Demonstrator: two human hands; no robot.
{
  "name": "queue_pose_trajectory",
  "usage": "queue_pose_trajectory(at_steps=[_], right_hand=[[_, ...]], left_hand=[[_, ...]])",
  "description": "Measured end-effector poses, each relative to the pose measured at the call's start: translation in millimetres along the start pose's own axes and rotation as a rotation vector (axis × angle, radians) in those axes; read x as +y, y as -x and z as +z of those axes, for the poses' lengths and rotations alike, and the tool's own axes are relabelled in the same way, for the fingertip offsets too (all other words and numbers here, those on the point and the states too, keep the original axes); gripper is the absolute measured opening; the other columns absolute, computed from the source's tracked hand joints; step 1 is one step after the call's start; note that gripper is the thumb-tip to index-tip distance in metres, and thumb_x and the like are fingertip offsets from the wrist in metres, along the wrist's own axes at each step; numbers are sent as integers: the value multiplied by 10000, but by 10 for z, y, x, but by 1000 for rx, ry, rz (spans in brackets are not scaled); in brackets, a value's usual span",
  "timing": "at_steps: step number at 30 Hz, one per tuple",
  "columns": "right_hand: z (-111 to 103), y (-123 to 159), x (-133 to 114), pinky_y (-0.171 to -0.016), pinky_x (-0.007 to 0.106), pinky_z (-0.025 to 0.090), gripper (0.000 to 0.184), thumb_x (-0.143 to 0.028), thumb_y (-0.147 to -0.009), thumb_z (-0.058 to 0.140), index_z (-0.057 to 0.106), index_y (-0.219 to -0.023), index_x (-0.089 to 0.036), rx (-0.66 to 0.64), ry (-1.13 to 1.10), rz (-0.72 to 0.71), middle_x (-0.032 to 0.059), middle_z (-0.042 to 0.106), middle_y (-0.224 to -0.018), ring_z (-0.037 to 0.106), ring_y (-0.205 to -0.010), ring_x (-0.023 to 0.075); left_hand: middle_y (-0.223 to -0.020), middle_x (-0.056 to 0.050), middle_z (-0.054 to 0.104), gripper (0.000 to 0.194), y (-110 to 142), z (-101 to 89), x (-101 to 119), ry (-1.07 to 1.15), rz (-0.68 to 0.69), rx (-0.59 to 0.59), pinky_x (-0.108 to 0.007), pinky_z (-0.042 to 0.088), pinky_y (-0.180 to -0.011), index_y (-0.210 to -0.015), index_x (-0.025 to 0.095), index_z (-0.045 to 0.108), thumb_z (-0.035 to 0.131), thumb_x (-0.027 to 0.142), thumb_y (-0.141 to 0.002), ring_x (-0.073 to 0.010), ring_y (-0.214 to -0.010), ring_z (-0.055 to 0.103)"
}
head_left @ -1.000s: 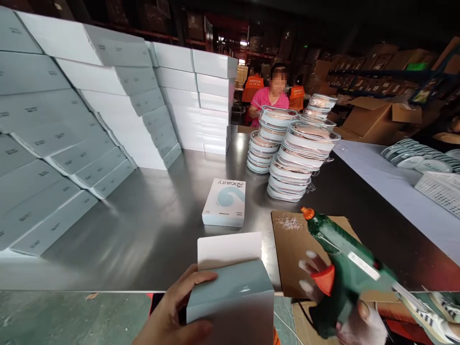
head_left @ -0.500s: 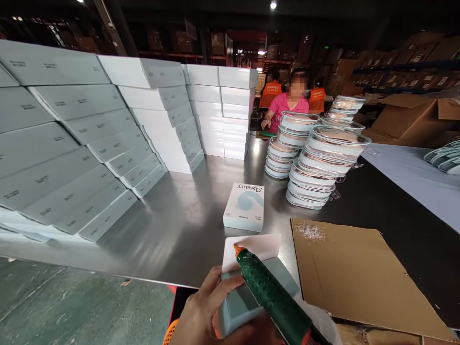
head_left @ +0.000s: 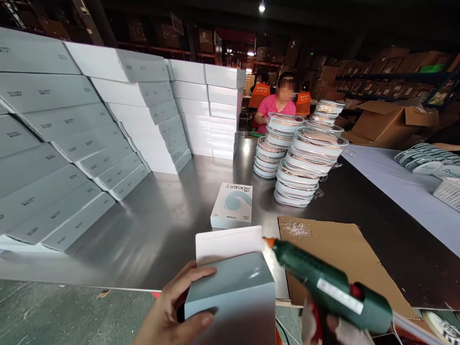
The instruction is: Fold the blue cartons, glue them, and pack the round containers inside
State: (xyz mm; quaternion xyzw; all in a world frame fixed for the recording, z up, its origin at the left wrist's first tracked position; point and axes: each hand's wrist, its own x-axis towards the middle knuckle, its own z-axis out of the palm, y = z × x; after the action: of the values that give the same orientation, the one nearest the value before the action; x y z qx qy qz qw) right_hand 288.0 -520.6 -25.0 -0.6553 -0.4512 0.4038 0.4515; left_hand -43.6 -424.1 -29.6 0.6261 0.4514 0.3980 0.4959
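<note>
My left hand (head_left: 183,306) grips a light blue box (head_left: 232,282) by its left side, the thumb on the near face and fingers on the top. The box's white flap (head_left: 228,243) stands raised at its far edge. My right hand (head_left: 332,328), partly cut off at the bottom edge and blurred, is wrapped round the handle of a green hot glue gun (head_left: 323,273). Its orange nozzle points left, close to the flap's right end. Just beyond the flap a white printed box (head_left: 233,203) lies flat on the metal table (head_left: 161,230).
Tall stacks of white boxes (head_left: 140,100) stand at the left. Stacked oval clear-lidded packs (head_left: 309,163) rise on the right. A cardboard sheet (head_left: 327,239) bearing white glue strands lies in front of them. Across the table sits a person in pink (head_left: 276,105); a white basket (head_left: 449,194) is far right.
The glue gun has moved right, from over the flap to beside its right end. My left hand has turned the box, so its near face shows more.
</note>
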Motion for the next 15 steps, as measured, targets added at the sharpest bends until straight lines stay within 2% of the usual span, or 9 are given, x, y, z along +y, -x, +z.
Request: queue_pose_trajectory(at_steps=[4, 7, 8, 9, 10, 11, 12, 13, 15], right_hand=[[-244, -279, 0, -740, 474, 651, 544, -694, -871, 526, 785, -921, -218, 120, -211, 155, 127, 800, -791, 785, -783, 330], [-492, -371, 15, -617, 362, 651, 548, -637, -911, 493, 798, -822, -191, 159, -152, 239, 64, 752, -597, 773, -661, 258], [-554, -359, 13, -546, 301, 626, 485, -599, -918, 495, 770, -743, -240, 156, -104, 236, 25, 719, -531, 755, -601, 227], [-583, -331, 2, -500, 251, 598, 431, -553, -906, 543, 789, -767, -228, 163, -71, 226, -5, 702, -503, 742, -566, 202], [-569, -293, -16, -497, 220, 585, 303, -502, -876, 626, 758, -716, -281, 183, -59, 202, -21, 716, -524, 745, -569, 188], [-503, -251, -42, -544, 210, 597, 209, -448, -835, 715, 804, -847, -260, 199, -55, 158, -18, 769, -621, 768, -628, 188], [-387, -214, -75, -627, 223, 620, 260, -409, -781, 803, 803, -1003, -275, 191, -63, 79, 1, 824, -794, 795, -736, 203], [-228, -184, -110, -743, 260, 635, 524, -407, -726, 870, 741, -1221, -296, 147, -82, -17, 35, 832, -1023, 802, -888, 230], [151, -156, -177, -961, 391, 596, 1017, -511, -703, 898, 401, -1575, -347, -51, -139, -183, 107, 680, -1408, 714, -1197, 294]], left_hand=[[-1134, -48, 713, 431, -60, -124, 58, 156, -85, -211, -249, 582, -676, -1109, 356, 796, 884, 513, -717, -228, -838, 703], [-1084, -31, 700, 377, -91, -148, 87, 187, -49, -306, -230, 548, -618, -1103, 378, 784, 870, 440, -741, -197, -742, 668], [-1067, -29, 693, 370, -102, -142, 99, 203, -26, -310, -225, 539, -598, -1099, 383, 783, 868, 426, -742, -189, -717, 658], [-1046, -27, 686, 360, -113, -131, 112, 219, -5, -307, -220, 529, -577, -1085, 384, 786, 869, 416, -737, -183, -695, 647], [-1022, -26, 678, 346, -125, -116, 127, 232, 10, -301, -216, 519, -558, -1065, 384, 791, 872, 410, -730, -178, -677, 637], [-995, -25, 671, 331, -136, -100, 141, 235, 21, -301, -214, 509, -543, -1041, 380, 797, 876, 402, -720, -175, -663, 627], [-973, -24, 666, 319, -143, -82, 150, 226, 26, -302, -213, 503, -535, -1018, 373, 801, 882, 390, -710, -173, -654, 619], [-966, -26, 666, 309, -143, -63, 151, 206, 24, -306, -215, 503, -540, -1003, 365, 802, 886, 375, -706, -176, -660, 618], [-986, -32, 677, 308, -119, -20, 120, 176, 17, -291, -222, 512, -563, -1019, 349, 797, 881, 363, -723, -183, -687, 631]])
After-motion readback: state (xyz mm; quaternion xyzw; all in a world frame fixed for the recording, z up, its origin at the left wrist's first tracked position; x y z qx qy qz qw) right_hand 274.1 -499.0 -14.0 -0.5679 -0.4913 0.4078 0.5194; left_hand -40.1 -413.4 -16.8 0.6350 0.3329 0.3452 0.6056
